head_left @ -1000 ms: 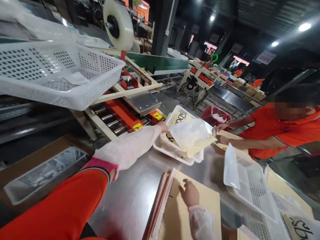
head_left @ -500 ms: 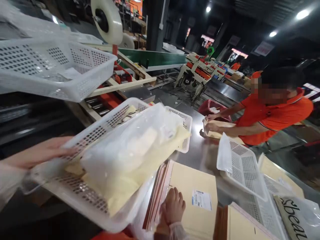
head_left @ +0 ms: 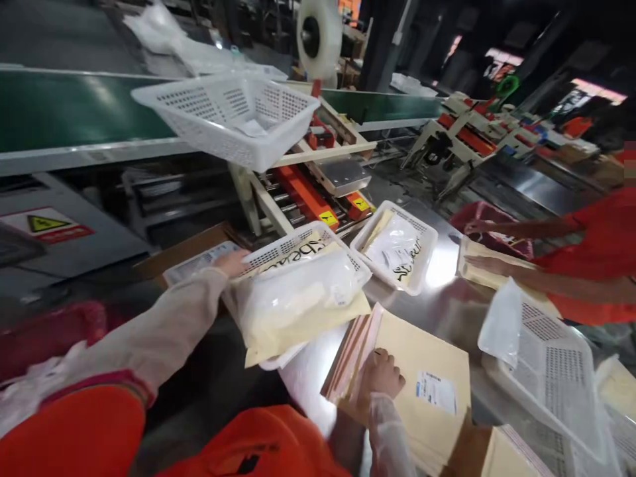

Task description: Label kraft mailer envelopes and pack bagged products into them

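Left hand gripping the near-left rim of a white perforated basket, held over the table's left edge. Basket loaded with a clear plastic bag on top of a tan envelope that overhangs the near side. Right hand loosely curled, fingers down, resting on a stack of tan mailers with a white label, on the steel table. Second basket with a lettered bag just beyond, close beside the first. Another person's hands on an envelope at far right. Empty tilted basket at right; another basket perched above the roller machine.
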`<action>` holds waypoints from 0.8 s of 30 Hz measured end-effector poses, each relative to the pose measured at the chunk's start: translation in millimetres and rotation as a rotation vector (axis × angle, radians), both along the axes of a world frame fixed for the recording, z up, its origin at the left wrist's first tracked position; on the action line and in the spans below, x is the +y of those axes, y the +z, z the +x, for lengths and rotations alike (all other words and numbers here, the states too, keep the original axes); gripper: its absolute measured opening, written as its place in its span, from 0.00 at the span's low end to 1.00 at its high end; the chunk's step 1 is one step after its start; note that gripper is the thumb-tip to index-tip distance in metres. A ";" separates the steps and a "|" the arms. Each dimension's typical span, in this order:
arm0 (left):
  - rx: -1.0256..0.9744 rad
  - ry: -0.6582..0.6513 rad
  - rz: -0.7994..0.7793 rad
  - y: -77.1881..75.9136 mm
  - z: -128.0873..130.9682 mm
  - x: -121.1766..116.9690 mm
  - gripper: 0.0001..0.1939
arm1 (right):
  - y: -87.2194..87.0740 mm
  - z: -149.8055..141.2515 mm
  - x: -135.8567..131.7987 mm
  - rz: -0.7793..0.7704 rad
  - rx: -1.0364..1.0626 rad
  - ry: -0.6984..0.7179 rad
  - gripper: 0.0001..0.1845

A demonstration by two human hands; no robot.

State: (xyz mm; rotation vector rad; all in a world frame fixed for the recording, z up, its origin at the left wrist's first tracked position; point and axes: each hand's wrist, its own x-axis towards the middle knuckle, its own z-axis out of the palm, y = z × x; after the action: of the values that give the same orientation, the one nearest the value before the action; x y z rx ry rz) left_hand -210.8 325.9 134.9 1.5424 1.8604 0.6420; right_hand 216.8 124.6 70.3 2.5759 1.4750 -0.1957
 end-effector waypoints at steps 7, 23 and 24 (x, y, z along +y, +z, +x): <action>0.198 -0.188 0.314 6.7 69.0 18.8 0.30 | -1.4 -8.7 5.0 -0.003 0.007 -0.008 0.17; 0.416 -0.389 -0.134 19.1 158.2 -18.7 0.75 | -2.7 -10.6 4.0 0.023 0.122 -0.134 0.17; 0.438 -0.392 -0.143 17.0 160.2 -19.9 0.75 | -2.5 -10.8 5.0 0.021 0.146 -0.146 0.17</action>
State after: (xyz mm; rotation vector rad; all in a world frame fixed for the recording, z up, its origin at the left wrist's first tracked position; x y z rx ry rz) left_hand -50.6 306.0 151.9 1.9887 1.7717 -0.0110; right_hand 206.0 129.7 67.9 2.7399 1.3395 -0.3962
